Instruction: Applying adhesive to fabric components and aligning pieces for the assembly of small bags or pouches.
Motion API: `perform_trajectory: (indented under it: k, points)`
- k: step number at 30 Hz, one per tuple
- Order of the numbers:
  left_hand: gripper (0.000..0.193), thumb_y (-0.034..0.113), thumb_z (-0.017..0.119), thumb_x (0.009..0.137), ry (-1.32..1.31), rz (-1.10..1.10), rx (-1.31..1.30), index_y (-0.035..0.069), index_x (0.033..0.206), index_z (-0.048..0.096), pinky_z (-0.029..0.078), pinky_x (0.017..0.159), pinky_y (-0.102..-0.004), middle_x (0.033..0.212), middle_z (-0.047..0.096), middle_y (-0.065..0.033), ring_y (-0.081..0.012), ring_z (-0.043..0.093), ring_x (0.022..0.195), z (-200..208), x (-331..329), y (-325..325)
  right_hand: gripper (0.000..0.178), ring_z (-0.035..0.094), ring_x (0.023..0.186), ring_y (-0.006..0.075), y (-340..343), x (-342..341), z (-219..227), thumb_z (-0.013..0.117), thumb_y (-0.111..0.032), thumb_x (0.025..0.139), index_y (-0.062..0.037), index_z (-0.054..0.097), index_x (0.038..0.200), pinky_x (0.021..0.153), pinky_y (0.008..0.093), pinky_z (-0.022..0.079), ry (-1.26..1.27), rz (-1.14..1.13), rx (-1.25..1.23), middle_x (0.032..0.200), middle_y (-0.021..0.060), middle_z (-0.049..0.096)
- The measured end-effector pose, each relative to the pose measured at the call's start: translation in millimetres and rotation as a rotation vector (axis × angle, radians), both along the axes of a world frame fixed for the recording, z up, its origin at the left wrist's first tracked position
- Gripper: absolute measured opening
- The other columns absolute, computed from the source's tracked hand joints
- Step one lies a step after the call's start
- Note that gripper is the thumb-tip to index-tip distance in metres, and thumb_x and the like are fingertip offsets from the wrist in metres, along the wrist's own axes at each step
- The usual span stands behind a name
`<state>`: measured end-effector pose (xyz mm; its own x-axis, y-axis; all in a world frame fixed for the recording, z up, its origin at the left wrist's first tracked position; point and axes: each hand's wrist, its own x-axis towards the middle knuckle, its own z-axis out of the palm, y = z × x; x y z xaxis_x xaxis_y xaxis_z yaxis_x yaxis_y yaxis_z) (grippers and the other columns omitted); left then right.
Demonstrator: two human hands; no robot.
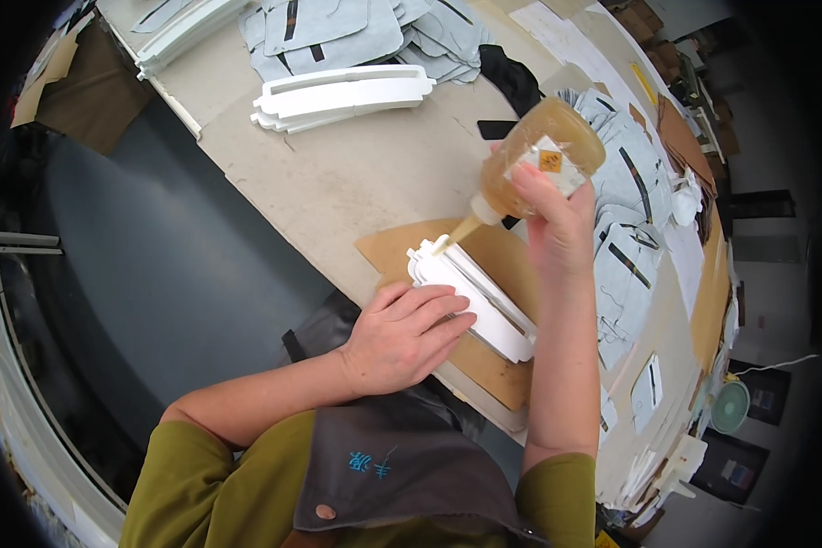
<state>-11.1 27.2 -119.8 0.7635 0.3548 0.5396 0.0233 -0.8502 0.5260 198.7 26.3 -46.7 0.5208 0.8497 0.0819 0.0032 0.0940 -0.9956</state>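
A squeeze bottle of amber liquid glue (557,130) is tilted nozzle-down in my right hand (557,219), whose fingers are wrapped round it. Its narrow tip meets, or nearly meets, the upper left end of a long white plastic part (484,315) with a slot along it. My left hand (409,333) grips that part at its near side, fingers laid over its top face; the thumb is mostly hidden. Underneath the part lies a brown cardboard sheet (495,376) by the table's near edge.
On the table (274,192), several similar white parts (342,96) lie stacked farther off, with another white piece (192,36) at the far left. Piles of light grey sheets with black strips (329,36) lie behind, and more grey sheets (626,274) lie on the right. A black cloth (510,78) sits between.
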Motion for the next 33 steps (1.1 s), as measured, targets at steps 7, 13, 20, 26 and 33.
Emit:
perform_trajectory:
  k: [7,13,20,26,33]
  points:
    - [0.034,0.017,0.072,0.078,0.012,0.005,0.011,0.018,0.112,0.069,0.039,0.088,-0.0346,0.118,0.062,0.0040,-0.0169,0.057,0.114,-5,-2,-1,0.067,0.062,0.112,0.0291,-40,50,-4,0.076,-0.035,0.084,-0.0014,0.049,0.134,0.094,0.0427,0.052,0.732,0.117,0.212,0.120,0.0146,0.063]
    - [0.034,0.018,0.072,0.077,-0.009,0.024,0.029,0.018,0.111,0.070,0.038,0.089,-0.0347,0.118,0.063,0.0035,-0.0178,0.057,0.112,-8,0,-1,0.055,0.062,0.107,0.0165,-30,20,13,0.079,-0.018,0.083,-0.0038,0.052,0.128,0.092,0.0344,0.051,0.341,-0.081,0.057,0.115,0.0056,0.063]
    - [0.033,0.018,0.072,0.078,0.017,0.023,0.025,0.017,0.111,0.070,0.039,0.090,-0.0337,0.116,0.061,0.0016,-0.0180,0.056,0.113,-3,-1,-2,0.060,0.063,0.100,0.0148,-5,-2,4,0.083,-0.019,0.080,-0.0004,0.049,0.126,0.089,0.0313,0.051,0.074,-0.043,0.076,0.113,0.0086,0.064]
    - [0.031,0.018,0.072,0.079,0.027,0.018,0.016,0.015,0.110,0.069,0.039,0.092,-0.0339,0.115,0.061,0.0006,-0.0179,0.055,0.113,-3,-2,-1,0.055,0.064,0.098,0.0154,-4,0,7,0.081,-0.015,0.079,0.0004,0.052,0.122,0.087,0.0311,0.052,0.035,0.014,0.009,0.110,0.0093,0.065]
    - [0.035,0.018,0.073,0.076,0.029,0.022,0.021,0.019,0.111,0.070,0.040,0.087,-0.0346,0.116,0.062,0.0021,-0.0193,0.058,0.110,-7,0,-2,0.054,0.065,0.094,0.0155,1,1,2,0.082,-0.015,0.077,0.0013,0.054,0.121,0.084,0.0305,0.053,0.076,0.014,0.057,0.107,0.0094,0.066]
